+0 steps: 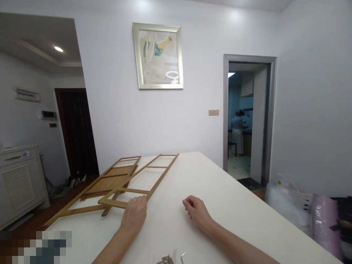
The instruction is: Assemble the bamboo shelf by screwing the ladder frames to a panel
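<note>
My left hand (134, 212) is closed over the near right corner of a ladder-like wooden frame (158, 179); the fingertips are partly hidden. That frame partly overlaps a second wooden frame (75, 211) and some flat wooden panels (110, 179) on the left of the white table (176, 234). Over the middle of the table is my right hand (198, 212), its fingers curled together; whatever they may hold is hidden. Nearer to me lie a clear bag of small screws or bolts (165, 259) and an L-shaped hex key (183, 257).
Past the table's right edge are a white crate (295, 189) and a pink wrapped roll (324, 223). A person (237, 130) stands in the room beyond the doorway. On the left is a white cabinet (20, 183). A framed picture (159, 57) hangs on the wall ahead.
</note>
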`<state>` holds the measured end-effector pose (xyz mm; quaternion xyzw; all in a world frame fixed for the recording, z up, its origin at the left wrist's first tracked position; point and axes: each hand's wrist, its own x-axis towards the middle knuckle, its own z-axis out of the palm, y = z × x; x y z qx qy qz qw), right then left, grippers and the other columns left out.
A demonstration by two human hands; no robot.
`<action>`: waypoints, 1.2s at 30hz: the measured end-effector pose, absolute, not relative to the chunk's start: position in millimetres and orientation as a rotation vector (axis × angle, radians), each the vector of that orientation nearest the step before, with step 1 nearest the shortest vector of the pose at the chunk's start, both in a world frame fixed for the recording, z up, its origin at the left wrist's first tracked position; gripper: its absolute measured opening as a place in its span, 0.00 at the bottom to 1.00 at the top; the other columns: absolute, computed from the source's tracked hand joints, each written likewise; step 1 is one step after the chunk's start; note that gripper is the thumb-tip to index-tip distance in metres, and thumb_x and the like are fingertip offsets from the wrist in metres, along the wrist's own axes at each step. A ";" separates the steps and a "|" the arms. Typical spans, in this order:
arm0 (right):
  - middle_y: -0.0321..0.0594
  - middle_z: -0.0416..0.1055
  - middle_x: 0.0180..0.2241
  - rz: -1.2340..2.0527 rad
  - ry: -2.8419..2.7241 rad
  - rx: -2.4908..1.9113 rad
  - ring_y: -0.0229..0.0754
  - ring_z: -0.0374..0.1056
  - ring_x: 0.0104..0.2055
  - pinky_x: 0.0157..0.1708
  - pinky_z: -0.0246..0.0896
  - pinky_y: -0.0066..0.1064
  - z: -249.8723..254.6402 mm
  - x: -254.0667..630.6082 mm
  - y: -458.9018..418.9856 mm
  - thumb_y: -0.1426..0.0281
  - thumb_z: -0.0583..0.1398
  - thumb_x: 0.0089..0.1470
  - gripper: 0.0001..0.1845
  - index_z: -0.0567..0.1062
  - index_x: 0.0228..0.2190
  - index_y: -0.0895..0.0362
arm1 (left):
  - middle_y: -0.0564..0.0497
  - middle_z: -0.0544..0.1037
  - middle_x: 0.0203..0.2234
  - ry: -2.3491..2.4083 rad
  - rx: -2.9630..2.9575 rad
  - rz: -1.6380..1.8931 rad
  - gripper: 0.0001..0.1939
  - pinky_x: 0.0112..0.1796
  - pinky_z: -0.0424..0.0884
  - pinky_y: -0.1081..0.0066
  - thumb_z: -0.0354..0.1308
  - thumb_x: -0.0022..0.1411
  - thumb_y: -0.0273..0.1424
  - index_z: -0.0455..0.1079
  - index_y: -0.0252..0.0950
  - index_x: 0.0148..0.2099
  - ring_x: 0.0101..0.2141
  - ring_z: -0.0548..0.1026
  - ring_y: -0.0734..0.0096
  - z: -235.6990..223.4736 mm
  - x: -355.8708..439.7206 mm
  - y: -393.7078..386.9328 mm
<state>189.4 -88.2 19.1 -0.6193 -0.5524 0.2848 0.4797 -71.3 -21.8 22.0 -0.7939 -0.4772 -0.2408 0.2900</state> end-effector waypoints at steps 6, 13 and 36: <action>0.41 0.70 0.31 1.225 -1.060 -1.243 0.36 0.69 0.23 0.22 0.65 0.28 20.0 150.3 -70.3 0.47 0.54 0.56 0.25 0.67 0.34 0.58 | 0.48 0.74 0.26 -1.199 -2.164 -0.710 0.14 0.37 0.63 0.63 0.49 0.58 0.14 0.71 0.33 0.37 0.31 0.72 0.61 15.6 -40.5 -43.0; 0.43 0.72 0.35 1.381 -0.979 -1.131 0.37 0.71 0.23 0.18 0.66 0.28 23.8 135.2 -55.7 0.51 0.61 0.53 0.22 0.67 0.37 0.57 | 0.47 0.73 0.26 -1.213 -2.255 -0.702 0.16 0.37 0.64 0.60 0.45 0.59 0.13 0.71 0.34 0.35 0.30 0.71 0.60 6.5 -25.5 -49.9; 0.37 0.67 0.18 1.124 -0.849 -1.382 0.35 0.63 0.19 0.20 0.61 0.25 15.2 203.3 -18.4 0.73 0.55 0.54 0.07 0.66 0.25 0.58 | 0.41 0.78 0.37 -2.018 -2.620 -0.846 0.32 0.42 0.67 0.61 0.41 0.64 0.51 0.70 0.30 0.50 0.41 0.76 0.54 14.4 -95.9 2.3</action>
